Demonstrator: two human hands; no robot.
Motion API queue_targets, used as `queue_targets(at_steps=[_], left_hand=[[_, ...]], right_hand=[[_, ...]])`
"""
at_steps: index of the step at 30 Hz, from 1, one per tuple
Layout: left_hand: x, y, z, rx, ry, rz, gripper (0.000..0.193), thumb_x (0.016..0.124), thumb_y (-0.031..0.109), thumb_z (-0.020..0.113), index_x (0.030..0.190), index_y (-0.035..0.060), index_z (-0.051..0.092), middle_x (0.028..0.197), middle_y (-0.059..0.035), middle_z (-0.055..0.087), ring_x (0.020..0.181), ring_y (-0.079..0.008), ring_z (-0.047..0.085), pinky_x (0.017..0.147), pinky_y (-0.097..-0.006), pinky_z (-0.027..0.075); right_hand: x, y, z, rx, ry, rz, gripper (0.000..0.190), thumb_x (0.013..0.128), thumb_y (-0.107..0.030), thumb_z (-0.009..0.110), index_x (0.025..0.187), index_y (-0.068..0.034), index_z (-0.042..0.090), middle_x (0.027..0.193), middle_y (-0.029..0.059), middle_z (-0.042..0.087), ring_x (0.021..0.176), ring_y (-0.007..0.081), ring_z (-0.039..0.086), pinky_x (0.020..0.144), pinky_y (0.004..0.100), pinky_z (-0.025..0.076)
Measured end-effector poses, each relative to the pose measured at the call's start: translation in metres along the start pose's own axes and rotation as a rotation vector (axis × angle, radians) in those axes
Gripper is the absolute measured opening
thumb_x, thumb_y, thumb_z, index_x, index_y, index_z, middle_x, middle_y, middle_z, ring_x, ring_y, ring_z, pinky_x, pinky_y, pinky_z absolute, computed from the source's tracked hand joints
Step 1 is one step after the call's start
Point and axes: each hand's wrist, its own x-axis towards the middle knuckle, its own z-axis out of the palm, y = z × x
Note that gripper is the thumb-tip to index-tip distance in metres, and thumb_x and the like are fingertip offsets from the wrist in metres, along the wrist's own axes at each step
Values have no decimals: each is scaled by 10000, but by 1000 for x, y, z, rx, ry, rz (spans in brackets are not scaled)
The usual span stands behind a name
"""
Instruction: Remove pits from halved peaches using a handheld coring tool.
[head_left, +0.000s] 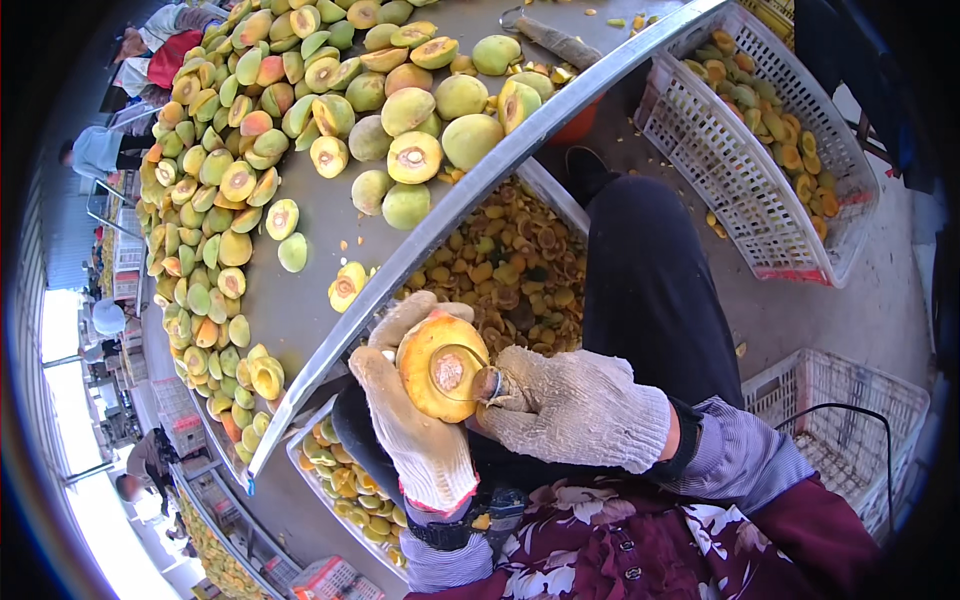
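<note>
In a knit work glove, my left hand (416, 435) holds a halved yellow fruit (421, 352) like a peach, cut face up with the stone in its middle. My gloved right hand (581, 405) grips a small pitting tool (487, 383), whose thin wire loop lies on the cut face around the stone. The handle is mostly hidden in the fist. Beyond the hands, many halved green and yellow fruits (235, 247) are heaped on the metal table (322, 217).
The table's raised metal rim (450, 206) runs close beyond my hands. Below it stands a container of fruit scraps (510, 277). Plastic crates (720, 165) with fruit halves stand at right and lower left (345, 517); another crate (862, 442) is at lower right. A knife-like tool (559, 41) lies on the table. People work at far left.
</note>
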Motion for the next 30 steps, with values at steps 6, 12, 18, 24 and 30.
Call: queue_targets(at_steps=[6,12,18,24,30], left_hand=[[13,22,-5,-13,-253,-289,663,907,533,257,985,-63,539,780,-188,607,603,-203,570,527,-256,460],[10,22,5,39,-117,-148,659,900,528,284,958,-71,553,733,-196,605,583,-211,579,524,-243,470],[15,11,2,-133,-123,-180,624,912,500,278,967,-60,547,747,-203,607,572,-198,564,518,-228,456],[12,7,6,-130,-65,-144,614,915,497,270,964,-46,552,755,-204,607,588,-187,565,517,-223,450],[10,7,6,-133,-76,-145,634,915,510,257,955,-49,553,753,-198,607,650,-209,576,608,-262,464]], right_hand=[[1,11,0,385,-134,-86,202,822,-310,545,819,-108,535,659,104,551,539,291,572,457,403,438],[12,-8,-19,542,-334,260,180,805,-279,574,847,-108,537,634,106,554,564,298,577,471,391,444],[-1,2,-2,135,57,19,246,770,-369,597,783,-138,512,562,74,539,504,291,571,433,388,430],[-1,6,7,118,145,-13,292,752,-403,606,752,-135,487,535,70,521,468,290,556,404,401,413],[-2,2,-2,25,112,-55,211,790,-347,574,813,-141,533,675,65,546,508,254,572,396,375,410]])
